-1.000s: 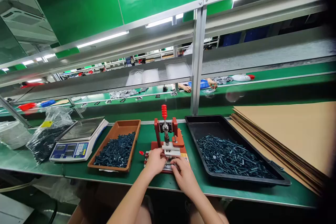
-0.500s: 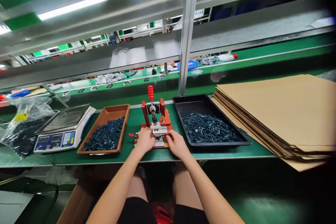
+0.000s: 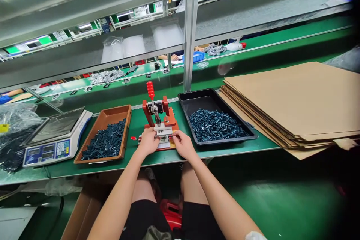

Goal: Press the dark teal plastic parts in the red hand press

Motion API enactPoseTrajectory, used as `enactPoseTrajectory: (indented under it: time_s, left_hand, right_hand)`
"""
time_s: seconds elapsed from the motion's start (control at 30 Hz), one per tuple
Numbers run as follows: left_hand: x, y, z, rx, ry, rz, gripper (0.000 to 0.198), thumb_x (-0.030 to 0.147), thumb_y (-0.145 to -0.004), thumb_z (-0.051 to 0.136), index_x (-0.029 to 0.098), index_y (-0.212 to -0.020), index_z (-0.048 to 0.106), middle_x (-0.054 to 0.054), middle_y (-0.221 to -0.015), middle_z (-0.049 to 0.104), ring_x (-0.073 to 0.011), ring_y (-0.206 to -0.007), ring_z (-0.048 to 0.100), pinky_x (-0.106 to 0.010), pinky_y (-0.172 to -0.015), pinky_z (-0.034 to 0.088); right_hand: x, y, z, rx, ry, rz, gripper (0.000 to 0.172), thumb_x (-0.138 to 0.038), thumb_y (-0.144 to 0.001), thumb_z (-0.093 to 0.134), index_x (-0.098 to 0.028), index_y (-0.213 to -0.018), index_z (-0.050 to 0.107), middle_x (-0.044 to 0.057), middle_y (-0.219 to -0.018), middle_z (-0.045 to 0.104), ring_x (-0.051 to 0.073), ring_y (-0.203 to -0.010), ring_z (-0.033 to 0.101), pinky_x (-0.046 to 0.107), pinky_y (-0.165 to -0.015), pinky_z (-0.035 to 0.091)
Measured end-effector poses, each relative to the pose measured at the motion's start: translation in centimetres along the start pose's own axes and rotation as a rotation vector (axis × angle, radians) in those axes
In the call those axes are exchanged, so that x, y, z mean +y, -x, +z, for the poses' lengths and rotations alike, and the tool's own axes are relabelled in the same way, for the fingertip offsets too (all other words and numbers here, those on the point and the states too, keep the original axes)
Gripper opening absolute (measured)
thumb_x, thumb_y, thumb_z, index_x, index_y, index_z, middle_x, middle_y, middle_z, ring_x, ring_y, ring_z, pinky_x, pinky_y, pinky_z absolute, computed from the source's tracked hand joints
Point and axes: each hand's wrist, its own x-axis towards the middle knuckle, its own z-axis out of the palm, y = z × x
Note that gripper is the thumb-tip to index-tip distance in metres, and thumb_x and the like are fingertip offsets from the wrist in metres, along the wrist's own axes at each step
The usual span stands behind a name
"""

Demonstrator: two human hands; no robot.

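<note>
Both hands are right down at the small red hand press point(image 3: 146, 110), working at its base. The left hand point(image 3: 147, 141) curls over the front of the metal block, and the right hand point(image 3: 184, 145) sits just beside it, its fingertips point(image 3: 176, 135) on the yellow patch at the base. The fingers on both hands are closed in, but they cover whatever's there, so I can't tell if they're clamped on a small part. The press handle point(image 3: 150, 90) stands up with nobody pulling on it.

To the left, the brown tray point(image 3: 112, 111) carries a big heap of dark parts point(image 3: 105, 143). To the right, the black tray point(image 3: 197, 99) has its own heap point(image 3: 215, 125), bare at the far end. Both heaps are sizeable, so there's no sign of either running out. Further left sits a scale point(image 3: 46, 153), and a tall stack of cardboard sheets point(image 3: 281, 97) lies on the right.
</note>
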Motion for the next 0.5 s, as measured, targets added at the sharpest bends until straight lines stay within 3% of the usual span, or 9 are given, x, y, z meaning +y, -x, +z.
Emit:
enactPoseTrajectory:
  time_s: [0.17, 0.33, 0.5]
  left_hand:
    - [1.0, -0.3, -0.1, -0.053, -0.106, -0.041, 0.024, 0.023, -0.090, 0.057, 0.021, -0.102, 0.078, -0.011, -0.118, 0.071, -0.0324, -0.112, 0.060, -0.044, -0.094, 0.048]
    - [1.6, 0.1, 0.1, 0.012, -0.111, -0.098, 0.024, 0.023, -0.089, 0.060, 0.018, -0.106, 0.076, -0.013, -0.120, 0.069, -0.0323, -0.113, 0.059, -0.043, -0.095, 0.047]
    - [1.3, 0.6, 0.0, -0.043, -0.047, -0.037, 0.029, 0.038, -0.080, 0.076, 0.022, -0.103, 0.078, -0.009, -0.121, 0.069, -0.0326, -0.117, 0.056, -0.044, -0.100, 0.045]
  right_hand:
    - [-0.1, 0.1, 0.0, -0.004, -0.019, 0.000, 0.013, -0.030, -0.090, 0.051, -0.022, -0.086, 0.061, 0.004, -0.084, 0.070, 0.020, -0.073, 0.064, 0.033, -0.073, 0.053]
    - [-0.2, -0.3, 0.0, -0.045, 0.020, -0.022, 0.017, -0.032, -0.091, 0.053, -0.022, -0.090, 0.066, 0.004, -0.087, 0.072, 0.021, -0.077, 0.065, 0.034, -0.078, 0.051]
    - [0.1, -1.5, 0.0, -0.141, 0.055, 0.019, 0.019, -0.028, -0.087, 0.053, -0.022, -0.092, 0.070, 0.003, -0.082, 0.072, 0.021, -0.075, 0.063, 0.033, -0.074, 0.049]
